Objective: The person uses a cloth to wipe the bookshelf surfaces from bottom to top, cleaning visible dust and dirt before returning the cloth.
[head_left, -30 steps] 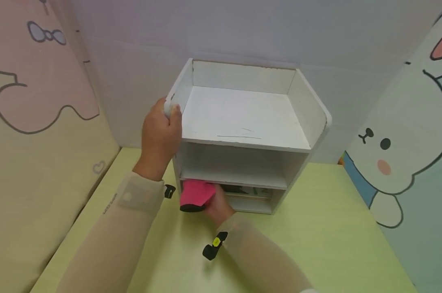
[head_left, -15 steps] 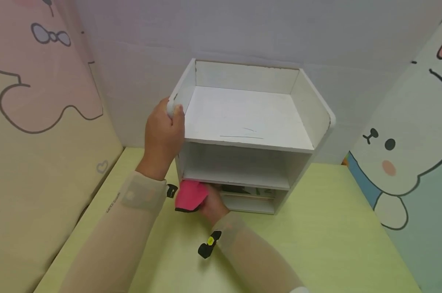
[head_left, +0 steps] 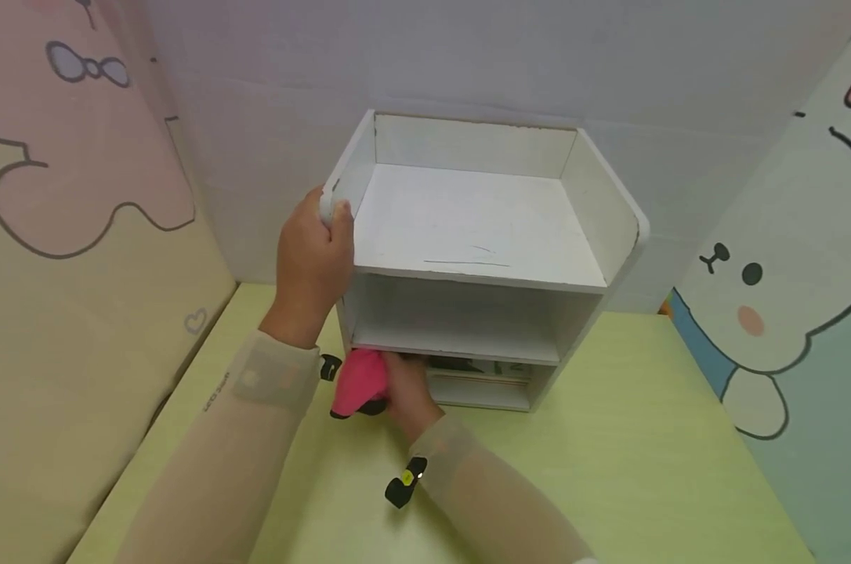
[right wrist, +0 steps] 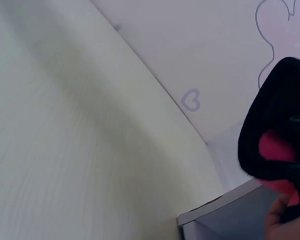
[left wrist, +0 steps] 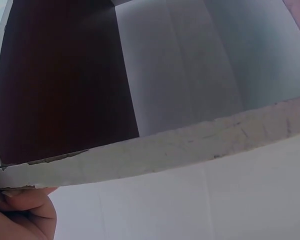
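Note:
A white shelf unit [head_left: 461, 223] with an open top tray and two compartments stands on the table. My left hand [head_left: 314, 254] grips the front edge of its upper left side panel; in the left wrist view the curled fingers [left wrist: 32, 207] lie against that edge. At the lower compartment's left end, my right hand [head_left: 407, 392] holds a pink cloth piece with black trim [head_left: 362, 381]. Its fingertips are hidden behind the cloth and in the compartment's shade. In the right wrist view the cloth's thick black border [right wrist: 250, 135] curves around a pink inside; its exact kind cannot be told.
Flat items with a dark and pale printed top [head_left: 478, 368] lie in the lower compartment's right part. The light green table [head_left: 651, 439] extends around the unit. A back wall [head_left: 482, 55] and side walls with cartoon drawings [head_left: 750, 313] enclose it.
My right hand has moved a little left with the pink cloth, which now hangs narrower and more folded. The left hand keeps its grip on the panel.

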The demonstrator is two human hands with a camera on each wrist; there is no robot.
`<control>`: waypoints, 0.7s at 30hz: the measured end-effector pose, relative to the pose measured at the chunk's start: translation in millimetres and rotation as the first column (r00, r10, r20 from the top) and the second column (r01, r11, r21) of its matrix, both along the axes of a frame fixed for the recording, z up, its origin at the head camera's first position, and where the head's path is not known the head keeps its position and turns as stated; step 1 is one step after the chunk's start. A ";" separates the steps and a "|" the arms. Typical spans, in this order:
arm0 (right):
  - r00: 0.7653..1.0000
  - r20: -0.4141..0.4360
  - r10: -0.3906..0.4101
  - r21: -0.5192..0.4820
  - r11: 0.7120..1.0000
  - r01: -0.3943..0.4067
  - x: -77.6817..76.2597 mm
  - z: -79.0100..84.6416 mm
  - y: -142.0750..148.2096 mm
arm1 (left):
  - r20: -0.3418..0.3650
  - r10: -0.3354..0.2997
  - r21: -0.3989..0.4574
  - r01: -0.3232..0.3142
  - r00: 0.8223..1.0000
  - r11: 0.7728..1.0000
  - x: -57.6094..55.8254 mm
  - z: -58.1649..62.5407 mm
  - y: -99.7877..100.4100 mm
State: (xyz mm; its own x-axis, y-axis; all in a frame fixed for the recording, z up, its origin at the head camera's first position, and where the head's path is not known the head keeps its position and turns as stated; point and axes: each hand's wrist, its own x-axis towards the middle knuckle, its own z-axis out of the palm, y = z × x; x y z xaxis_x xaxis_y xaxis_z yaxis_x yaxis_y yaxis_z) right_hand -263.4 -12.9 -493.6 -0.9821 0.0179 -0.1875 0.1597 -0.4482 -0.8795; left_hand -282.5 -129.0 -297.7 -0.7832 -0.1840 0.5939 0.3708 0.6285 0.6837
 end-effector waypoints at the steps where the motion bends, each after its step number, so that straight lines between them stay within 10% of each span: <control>1: 1.000 -0.018 0.002 0.035 0.999 -0.002 -0.3 0.7 -0.1 | -0.001 0.002 -0.001 -0.002 1.000 1.000 0.0 -0.1 0.1; 8: 0.992 -0.122 -0.043 0.227 0.971 0.070 -1.9 5.4 -5.9 | -0.019 -0.003 0.003 0.003 1.000 1.000 -1.2 -0.5 0.6; 21: 0.967 -0.250 -0.052 0.542 0.820 0.184 -1.9 6.2 -15.6 | -0.013 0.004 0.004 -0.004 1.000 1.000 2.1 2.0 1.4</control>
